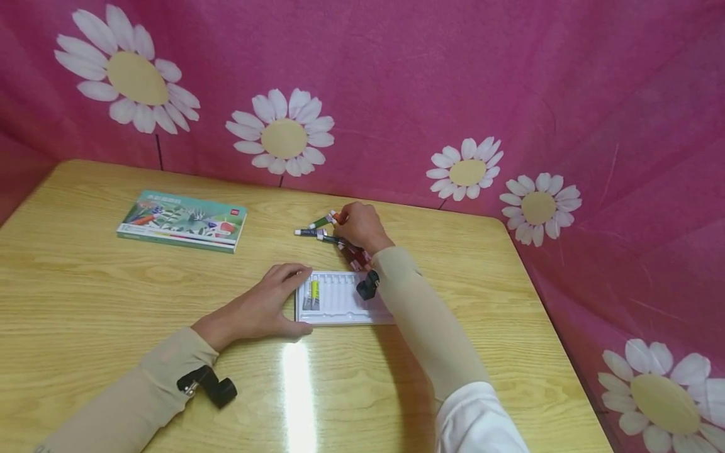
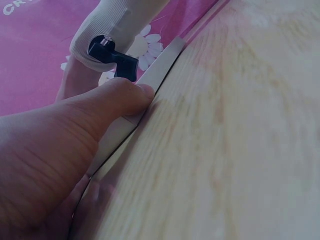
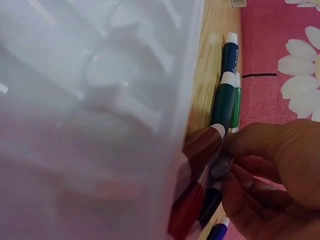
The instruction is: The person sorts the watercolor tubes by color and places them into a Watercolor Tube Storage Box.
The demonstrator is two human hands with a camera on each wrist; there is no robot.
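Note:
My left hand [image 1: 269,308] grips the left end of a white plastic tray [image 1: 345,318], thumb on the near edge and fingers at the far corner. A yellow paint tube [image 1: 315,294] lies in a slot at the tray's left, beside another pale tube; several slots further right are bare. Beyond the tray, my right hand [image 1: 360,225] reaches into a loose pile of paint tubes. In the right wrist view its thumb and fingers pinch a tube's grey end [image 3: 220,167]. Around it lie a dark green tube [image 3: 223,102], a brown tube [image 3: 202,147] and a red tube [image 3: 187,212].
A flat green illustrated box [image 1: 184,220] lies at the back left of the wooden table [image 1: 113,302]. Behind the table hangs a pink cloth [image 1: 374,82] with white daisies. The right forearm [image 1: 430,321] crosses over the tray's right end.

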